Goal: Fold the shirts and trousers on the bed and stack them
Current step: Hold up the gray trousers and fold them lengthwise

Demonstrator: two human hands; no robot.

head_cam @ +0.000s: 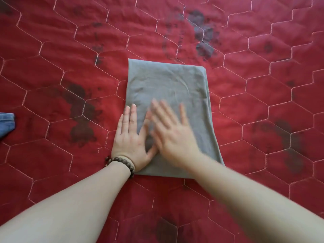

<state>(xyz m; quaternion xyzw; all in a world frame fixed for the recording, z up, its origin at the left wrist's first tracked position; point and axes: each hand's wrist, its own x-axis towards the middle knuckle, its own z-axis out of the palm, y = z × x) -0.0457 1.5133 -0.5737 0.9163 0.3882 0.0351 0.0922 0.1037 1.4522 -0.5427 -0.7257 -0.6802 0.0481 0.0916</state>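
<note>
Head view: a grey garment point(168, 102), folded into a tall rectangle, lies flat on the red quilted bed cover point(254, 106), about midway between the left and right sides of the visible bed and nearer the near edge than the far one. Its folded layers show along the right edge, and soft creases run across the upper half. Whether it is a shirt or trousers cannot be told from the fold. The left hand point(130, 137) lies palm down on the garment's near left corner, fingers straight and close together, pointing away from the person; the outer fingers overhang onto the bed cover. A dark wooden bead bracelet point(122, 163) sits on the left wrist. The right hand point(172, 130) is over the near middle of the garment, palm down, fingers straight and spread; it is motion-blurred, so contact with the cloth cannot be confirmed. Neither hand's grip is closed on anything. A piece of blue fabric point(7, 123) shows at the left edge of the bed, well apart from the grey garment. The bed cover carries pale hexagon stitching and dark printed patches.
</note>
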